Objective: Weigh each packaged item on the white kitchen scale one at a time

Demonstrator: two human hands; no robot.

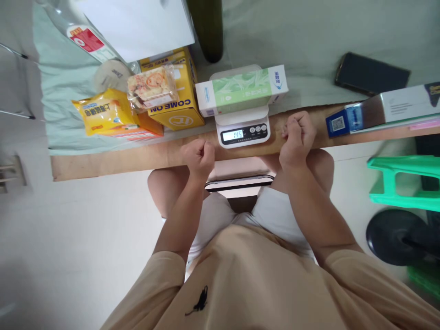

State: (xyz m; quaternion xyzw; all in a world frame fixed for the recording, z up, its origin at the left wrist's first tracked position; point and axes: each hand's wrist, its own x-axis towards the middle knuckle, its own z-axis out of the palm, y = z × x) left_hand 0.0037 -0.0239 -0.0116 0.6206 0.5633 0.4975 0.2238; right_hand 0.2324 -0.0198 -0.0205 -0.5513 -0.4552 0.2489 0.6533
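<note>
A white kitchen scale (242, 117) stands near the table's front edge, its lit display reading what looks like 145. Across its platform lies a green and white toothpaste box (242, 91). My left hand (198, 156) rests at the table edge to the left of the scale, curled into a fist with nothing visible in it. To the right of the scale, my right hand (299, 135) is also closed in a fist at the edge, apart from the box. Neither hand touches the scale.
On the left are a yellow carton (177, 98), a wrapped snack (152, 86), a yellow packet (105, 112) and a clear bottle (89, 39). A dark bottle (207, 30) stands behind. A phone (371, 73) and long box (385, 110) lie right; a green stool (388, 183) is below.
</note>
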